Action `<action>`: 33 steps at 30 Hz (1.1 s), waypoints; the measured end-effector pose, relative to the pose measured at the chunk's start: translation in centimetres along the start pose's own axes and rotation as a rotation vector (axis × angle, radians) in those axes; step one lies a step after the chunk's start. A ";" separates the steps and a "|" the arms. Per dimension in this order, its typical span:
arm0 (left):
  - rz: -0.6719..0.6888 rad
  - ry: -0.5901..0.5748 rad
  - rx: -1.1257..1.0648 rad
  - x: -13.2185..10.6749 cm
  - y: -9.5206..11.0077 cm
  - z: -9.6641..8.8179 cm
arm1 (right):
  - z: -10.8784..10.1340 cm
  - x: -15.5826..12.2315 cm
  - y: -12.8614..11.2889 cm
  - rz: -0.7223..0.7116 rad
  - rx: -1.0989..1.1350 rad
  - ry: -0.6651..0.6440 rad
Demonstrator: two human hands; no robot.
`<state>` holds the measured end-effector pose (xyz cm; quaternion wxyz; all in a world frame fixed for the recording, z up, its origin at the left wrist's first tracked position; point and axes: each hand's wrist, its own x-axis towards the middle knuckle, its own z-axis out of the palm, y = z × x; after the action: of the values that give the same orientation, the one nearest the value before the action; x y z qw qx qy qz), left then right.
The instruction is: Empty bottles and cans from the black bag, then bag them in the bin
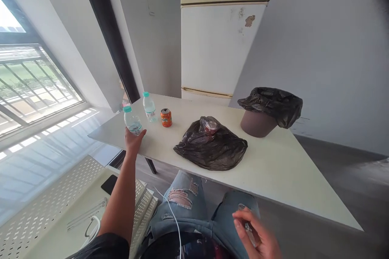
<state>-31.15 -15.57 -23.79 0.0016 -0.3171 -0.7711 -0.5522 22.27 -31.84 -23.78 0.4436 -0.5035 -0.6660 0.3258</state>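
Observation:
My left hand (133, 137) reaches out over the white table (273, 170) and its fingers wrap round a small water bottle (132, 120) with a teal cap. A second such bottle (149, 106) stands just behind it, with an orange drink can (166, 117) to its right. My right hand (258, 234) rests low above my lap with fingers loosely curled round a small pale thing that I cannot name. A crumpled black plastic bag (211, 145) lies in the middle of the table with something reddish showing at its top.
A brown bin (258, 123) lined with a black bag (272, 103) stands at the table's back right. A white fridge (217, 44) is against the wall behind. A perforated white surface (48, 206) with a black phone (109, 184) sits at my left. A barred window is far left.

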 end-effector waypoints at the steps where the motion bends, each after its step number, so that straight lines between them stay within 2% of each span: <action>1: 0.005 0.001 0.004 0.2 -0.1 0.3 | -0.1 0.1 0.4 -0.008 -0.010 -0.018; 5: 0.004 -0.037 0.001 0.7 -0.2 0.6 | -0.1 1.4 1.6 -0.004 -0.066 -0.044; 11: -0.111 -0.057 0.060 1.1 0.0 0.4 | 1.0 3.6 2.5 0.012 -0.097 -0.072; 13: -0.041 0.023 0.054 0.5 0.0 0.4 | 1.3 4.0 2.9 0.025 -0.078 -0.077; 15: 0.103 0.197 0.010 -1.1 0.4 0.2 | 1.7 4.2 3.1 0.032 -0.076 -0.039; 17: 0.273 0.350 -0.049 -3.6 1.8 0.2 | 2.3 4.5 3.0 0.002 -0.101 0.012; 18: 0.354 0.353 -0.066 -5.2 2.9 0.2 | 2.6 4.9 2.8 -0.028 -0.126 0.032; 19: 0.436 0.294 -0.068 -7.1 4.3 0.3 | 2.8 5.4 2.5 -0.060 -0.159 0.055; 20: 0.524 0.166 -0.066 -9.0 5.8 0.6 | 3.0 6.1 2.1 -0.090 -0.200 0.082; 22: 0.698 -0.166 -0.082 -12.9 9.3 1.5 | 3.4 8.0 1.1 -0.135 -0.289 0.146; 24: 0.892 -0.414 -0.105 -16.5 12.5 3.1 | 3.6 10.4 0.1 -0.160 -0.361 0.191; 26: 1.002 -0.635 -0.063 -19.2 14.8 5.3 | 3.8 12.6 -0.8 -0.182 -0.393 0.181; 28: 0.974 -0.734 0.109 -20.6 16.0 7.7 | 3.9 14.3 -1.3 -0.191 -0.415 0.129; 30: 0.884 -0.798 0.328 -20.9 16.5 9.7 | 3.8 15.3 -1.4 -0.160 -0.438 0.056; 32: 0.830 -0.859 0.447 -20.5 16.5 10.8 | 3.3 15.5 -1.1 -0.090 -0.454 0.007; 33: 0.824 -0.869 0.441 -20.1 16.6 11.1 | 3.0 15.5 -0.9 -0.056 -0.452 0.000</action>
<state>-3.09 -12.81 -21.12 -0.0337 -0.7751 -0.6115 -0.1555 17.58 -17.16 -20.08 0.3283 -0.5713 -0.7359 0.1558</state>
